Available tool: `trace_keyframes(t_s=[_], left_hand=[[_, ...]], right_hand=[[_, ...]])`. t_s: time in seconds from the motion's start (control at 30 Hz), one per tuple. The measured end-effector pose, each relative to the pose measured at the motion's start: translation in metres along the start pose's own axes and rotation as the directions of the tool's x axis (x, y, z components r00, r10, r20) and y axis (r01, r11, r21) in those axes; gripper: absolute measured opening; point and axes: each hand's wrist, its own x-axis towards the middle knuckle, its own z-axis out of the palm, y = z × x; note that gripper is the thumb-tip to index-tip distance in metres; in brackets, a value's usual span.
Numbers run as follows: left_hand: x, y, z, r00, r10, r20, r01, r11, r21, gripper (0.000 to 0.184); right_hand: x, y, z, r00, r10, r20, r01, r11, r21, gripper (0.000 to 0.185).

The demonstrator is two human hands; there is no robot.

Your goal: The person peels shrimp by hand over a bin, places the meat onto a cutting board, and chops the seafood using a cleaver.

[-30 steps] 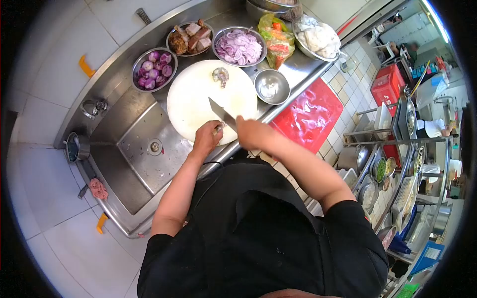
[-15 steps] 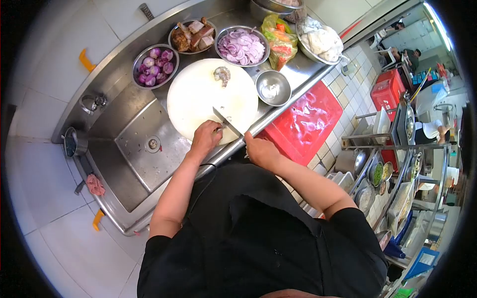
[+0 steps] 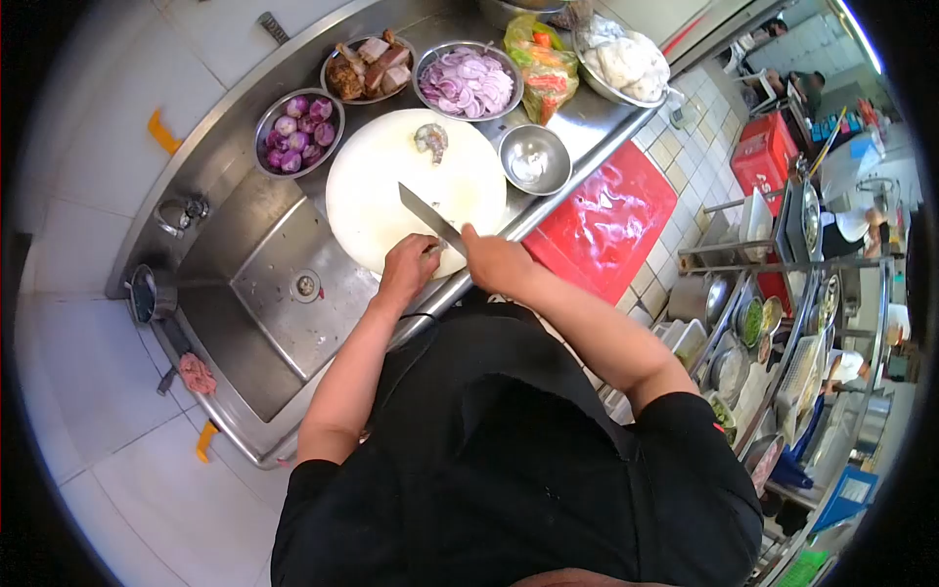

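My right hand (image 3: 496,262) is closed round the handle of a knife (image 3: 426,212). Its blade points away to the left over the round white cutting board (image 3: 377,205). My left hand (image 3: 409,266) is at the board's near edge, fingers pinched together beside the blade. Something small and greyish shows at its fingertips, too little to name. Towards the far side of the board lies a grey, curled raw shrimp (image 3: 430,143). Just right of the board stands a metal bowl (image 3: 535,159), with no food visible in it.
Behind the board stand bowls of peeled purple onions (image 3: 299,135), browned meat chunks (image 3: 370,68) and sliced onion (image 3: 469,82). A filled plastic bag (image 3: 541,73) and a bowl of whitish food (image 3: 624,64) follow. The sink basin (image 3: 264,284) is left, a red lid (image 3: 611,225) right.
My right hand and the knife have moved up and left, so the blade reaches farther over the board. My left hand stays pinched in nearly the same place. The view has shifted slightly.
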Motion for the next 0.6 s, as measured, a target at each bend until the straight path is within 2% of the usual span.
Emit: trace_keyframes(t_s=[0.03,0.1,0.13,0.23,0.37,0.43,0.5,0.53,0.6], left_hand=[[0.003,0.002,-0.002,1.000,-0.015,-0.018,0.015,0.999,-0.041,0.023],[0.003,-0.002,0.000,1.000,-0.027,-0.013,0.027,1.000,-0.012,0.022],[0.003,-0.003,0.000,0.999,-0.044,-0.016,0.044,0.999,0.011,0.021],[0.003,-0.006,0.002,1.000,0.010,-0.015,-0.009,0.998,0.062,0.020],[-0.005,-0.017,0.004,0.996,0.086,-0.004,-0.085,0.994,0.061,0.026],[-0.001,-0.018,0.002,0.989,0.142,-0.026,-0.139,0.985,0.101,0.024],[-0.002,-0.018,0.003,0.988,0.148,-0.033,-0.145,0.985,0.097,0.023],[-0.002,-0.018,0.005,0.988,0.149,-0.050,-0.144,0.986,0.089,0.023],[-0.002,-0.015,0.004,0.988,0.142,-0.057,-0.138,0.988,0.069,0.023]], right_hand=[[0.003,-0.006,-0.016,1.000,0.002,-0.011,-0.002,1.000,0.005,0.029],[-0.002,-0.021,-0.046,0.991,-0.019,0.132,0.031,0.995,-0.090,0.028],[-0.015,-0.021,-0.040,0.989,0.038,0.143,-0.025,0.995,-0.094,0.027],[-0.040,0.009,0.019,0.998,0.027,0.062,-0.024,0.999,-0.048,0.027],[-0.002,0.002,0.010,0.999,-0.007,-0.032,0.005,0.999,-0.041,0.027],[0.010,-0.014,-0.027,0.997,-0.033,0.068,0.040,0.993,-0.107,0.027],[-0.016,-0.021,-0.037,0.994,0.005,0.112,0.005,0.996,-0.086,0.028],[-0.030,-0.021,-0.036,0.986,0.037,0.161,-0.025,0.997,-0.076,0.028],[-0.040,0.000,0.015,0.994,0.047,0.100,-0.044,0.999,-0.031,0.028]])
